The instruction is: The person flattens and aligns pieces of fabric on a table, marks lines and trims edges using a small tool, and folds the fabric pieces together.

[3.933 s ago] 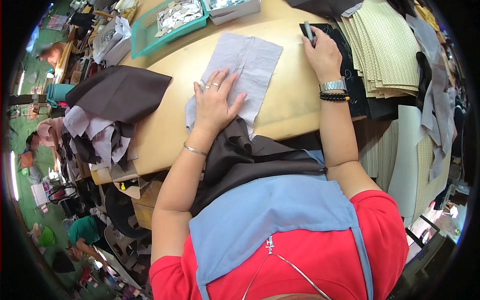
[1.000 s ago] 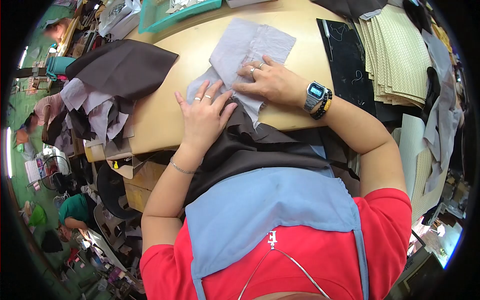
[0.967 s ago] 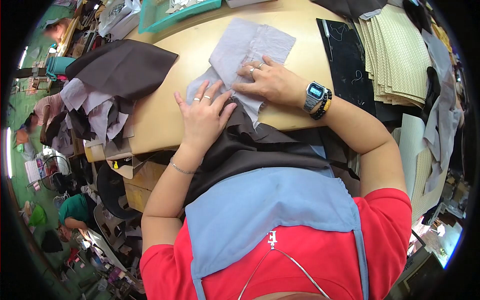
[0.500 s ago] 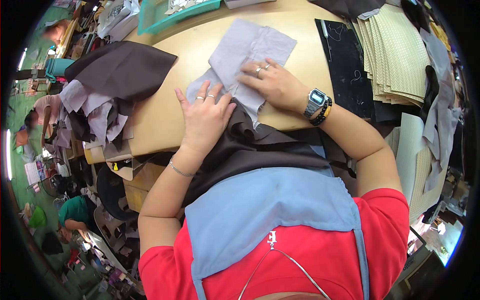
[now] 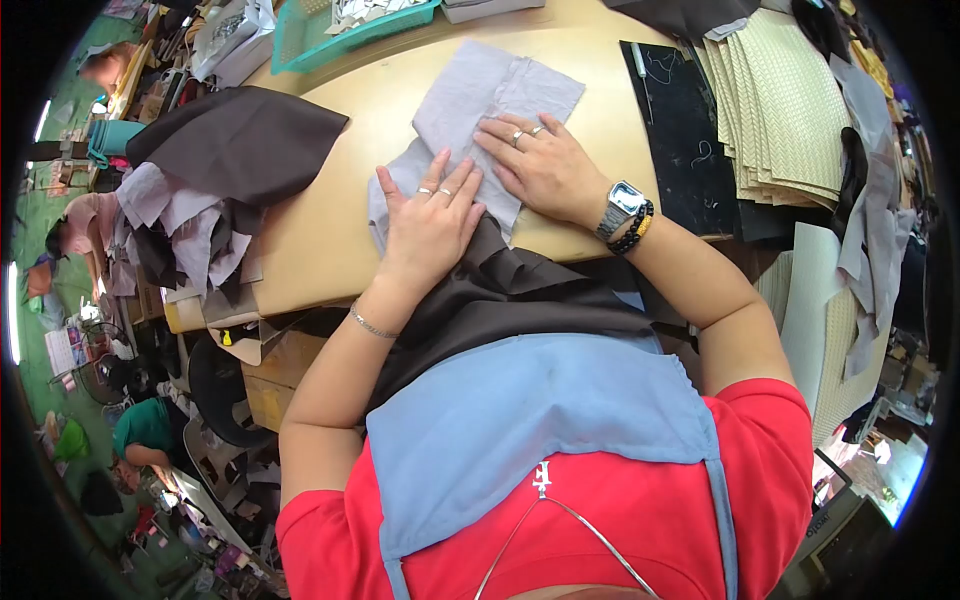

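Note:
Pale lilac-grey fabric [image 5: 465, 90] lies on the yellowish tabletop, with a rough seam running down it. My left hand [image 5: 430, 220] rests on its lower left part, fingers spread and palm down. On its right side my right hand [image 5: 540, 165] lies flat, fingers extended toward the seam. Dark brown fabric [image 5: 500, 290] comes out below the grey piece and drapes over the table's near edge onto the blue apron [image 5: 540, 400]. Neither hand holds a tool. A pen-like tool [image 5: 639, 62] lies on the black mat [image 5: 685, 150] to the right.
A pile of dark and lilac fabric [image 5: 240, 145] sits at the table's left. Behind are a teal basket [image 5: 350, 42] with small pieces and a box [image 5: 490, 10]. Stacked cream textured sheets [image 5: 780, 110] stand right. Two people [image 5: 90, 225] [image 5: 145, 430] are at the far left.
The pen-like tool went from my right hand to the black mat. My right hand came over to the grey fabric. Lately, my left hand has shifted slightly right and the fingertips of both hands lie closer.

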A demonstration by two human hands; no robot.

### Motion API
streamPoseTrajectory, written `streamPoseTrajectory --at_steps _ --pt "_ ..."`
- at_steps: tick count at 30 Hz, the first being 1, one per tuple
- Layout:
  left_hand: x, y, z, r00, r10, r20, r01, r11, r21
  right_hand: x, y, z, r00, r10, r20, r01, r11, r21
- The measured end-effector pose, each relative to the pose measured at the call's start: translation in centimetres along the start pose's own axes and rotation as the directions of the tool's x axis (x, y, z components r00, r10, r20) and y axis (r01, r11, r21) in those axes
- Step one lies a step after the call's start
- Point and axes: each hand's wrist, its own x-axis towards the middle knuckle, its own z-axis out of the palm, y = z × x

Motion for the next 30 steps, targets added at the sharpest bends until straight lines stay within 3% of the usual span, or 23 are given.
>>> streamPoseTrajectory --at_steps 18,24,30 --pt "-0.5 0.0 -0.2 0.984 -0.115 0.136 0.144 0.964 -0.223 0.9 0.2 -0.5 0.98 0.199 0.001 -0.199 0.979 -0.054" --pt "-0.6 -0.1 0.2 0.993 -0.106 0.046 0.114 0.965 -0.238 1.5 0.9 0.0 0.973 0.232 0.006 -0.23 0.967 -0.107" --pt "-0.8 0.0 0.4 0.99 -0.13 0.055 0.14 0.954 -0.267 3.3 2.8 0.4 0.926 0.377 0.017 -0.365 0.906 -0.212"
